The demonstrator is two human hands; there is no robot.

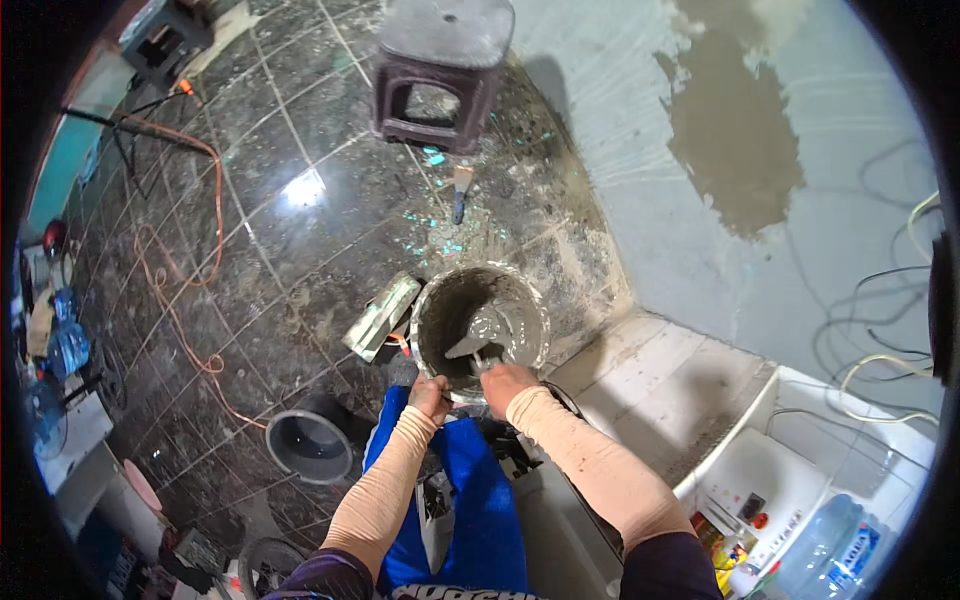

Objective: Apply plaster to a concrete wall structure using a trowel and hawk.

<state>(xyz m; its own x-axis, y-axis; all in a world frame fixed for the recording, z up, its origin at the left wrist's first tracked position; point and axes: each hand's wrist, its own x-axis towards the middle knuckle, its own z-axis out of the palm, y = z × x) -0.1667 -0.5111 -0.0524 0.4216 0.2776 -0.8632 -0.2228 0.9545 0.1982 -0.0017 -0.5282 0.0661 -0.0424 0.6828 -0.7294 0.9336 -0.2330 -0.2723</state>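
Observation:
A mortar-crusted bucket (525, 310) stands tilted toward me, with wet grey mix (488, 325) inside. My left hand (429, 397) is closed on its near rim. My right hand (507, 387) grips the handle of a trowel (465, 346), whose blade is inside the bucket over the mix. Left of the bucket lies a long mortar-smeared tool (383, 316) with an orange part. A scraper (461, 192) lies on the floor beyond, among turquoise chips.
A dark stool (445, 45) is ahead. An empty grey bucket (308, 448) stands at lower left, near an orange cord (218, 380). A partly patched wall (620, 120) rises at right, above a tiled ledge (640, 390). Water jugs (835, 540) and cluttered items line both sides.

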